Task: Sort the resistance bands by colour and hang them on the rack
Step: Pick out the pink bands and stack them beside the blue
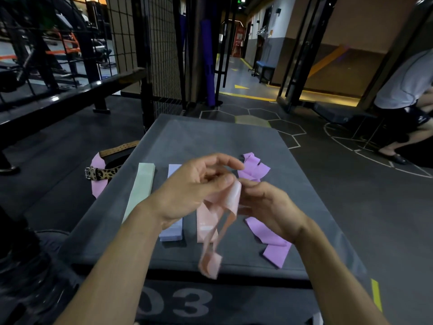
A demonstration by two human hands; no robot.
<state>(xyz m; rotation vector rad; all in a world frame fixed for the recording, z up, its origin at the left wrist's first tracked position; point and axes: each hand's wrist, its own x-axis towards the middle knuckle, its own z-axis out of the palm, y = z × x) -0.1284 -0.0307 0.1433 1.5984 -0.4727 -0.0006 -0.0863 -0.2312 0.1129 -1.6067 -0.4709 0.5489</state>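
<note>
Both hands meet above the middle of the grey padded box top (pixel 293 160). The left hand (pixel 194 191) pinches the upper end of a pale pink rubber resistance band (pixel 230 202), which hangs twisted toward the near edge. The right hand (pixel 269 207), fingers curled, grips the band just beside it. Green (pixel 140 188), blue (pixel 172 231) and flat pink (pixel 203 225) bands lie below; purple bands (pixel 267 233) lie nearer the right edge.
</note>
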